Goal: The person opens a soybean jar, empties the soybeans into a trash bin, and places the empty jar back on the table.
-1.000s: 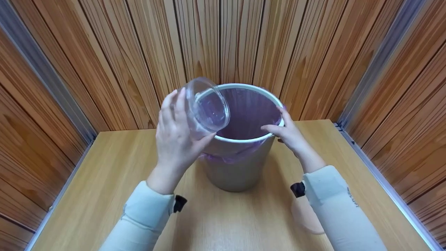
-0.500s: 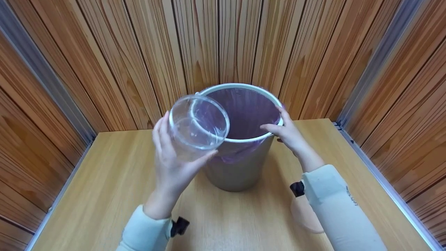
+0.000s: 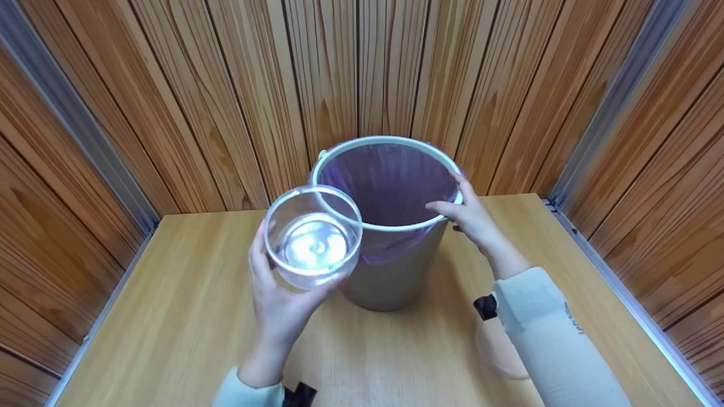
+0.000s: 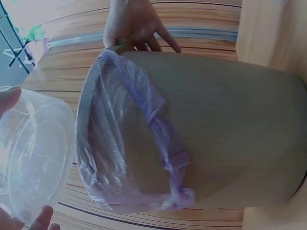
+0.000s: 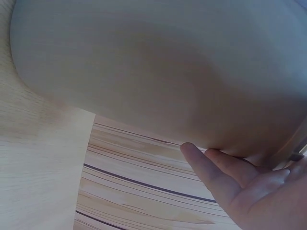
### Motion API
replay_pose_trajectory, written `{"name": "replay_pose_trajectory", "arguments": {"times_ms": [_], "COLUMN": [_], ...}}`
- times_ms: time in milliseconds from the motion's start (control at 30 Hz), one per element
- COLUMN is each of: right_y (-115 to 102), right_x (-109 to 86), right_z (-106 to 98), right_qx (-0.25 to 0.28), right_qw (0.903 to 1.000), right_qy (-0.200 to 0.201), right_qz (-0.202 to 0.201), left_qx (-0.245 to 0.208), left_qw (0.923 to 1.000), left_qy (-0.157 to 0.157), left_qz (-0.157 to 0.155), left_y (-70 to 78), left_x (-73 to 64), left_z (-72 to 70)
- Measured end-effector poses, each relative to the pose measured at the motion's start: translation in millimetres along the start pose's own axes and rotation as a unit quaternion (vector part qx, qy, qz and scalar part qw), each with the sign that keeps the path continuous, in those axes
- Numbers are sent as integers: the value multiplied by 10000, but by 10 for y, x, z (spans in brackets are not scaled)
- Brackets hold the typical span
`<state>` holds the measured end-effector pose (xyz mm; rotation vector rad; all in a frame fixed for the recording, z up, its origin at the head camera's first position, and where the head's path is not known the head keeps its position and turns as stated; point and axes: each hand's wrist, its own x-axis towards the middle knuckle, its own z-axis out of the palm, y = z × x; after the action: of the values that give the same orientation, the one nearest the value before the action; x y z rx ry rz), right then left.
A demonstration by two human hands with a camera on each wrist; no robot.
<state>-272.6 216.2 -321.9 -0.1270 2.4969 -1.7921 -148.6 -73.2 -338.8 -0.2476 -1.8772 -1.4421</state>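
Observation:
My left hand (image 3: 278,308) holds a clear round plastic bowl (image 3: 317,249) in front of the left side of a trash bin (image 3: 387,282). The bowl's open top faces up towards the head camera, its base shows bright glare, and I see no food or other contents in it. A purple bag (image 4: 108,139) lines the bin and folds over its outside, with a knot low on that fold. With the thumb inside the white rim (image 3: 390,228) and the fingers outside, my right hand (image 3: 474,220) grips the bin's right side. The bin stands upright.
A pale round flat thing (image 3: 498,350) lies on the wooden table (image 3: 186,316), partly hidden under the right forearm. Wood-plank walls (image 3: 322,68) rise behind and at both sides, with metal strips along the corners.
Over the last second my left hand has drawn the bowl back and down towards me, turning it from tipped over the bin to open side up. The right hand stays on the rim.

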Motion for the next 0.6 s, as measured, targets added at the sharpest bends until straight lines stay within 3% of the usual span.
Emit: {"name": "replay_pose_trajectory", "arguments": {"times_ms": [267, 600], "right_y": [7, 0], "right_x": [0, -10], "right_z": [-14, -5], "right_qx": [-30, -50], "right_qw": [10000, 10000], "right_qy": [0, 11], "right_qz": [-24, 77], "left_qx": [-53, 58], "left_qw": [9990, 9918], "left_qy": [116, -31], "left_qz": [-439, -1275], "left_y": [-388, -610], "left_x": [-273, -570], "left_z": [39, -3]}}
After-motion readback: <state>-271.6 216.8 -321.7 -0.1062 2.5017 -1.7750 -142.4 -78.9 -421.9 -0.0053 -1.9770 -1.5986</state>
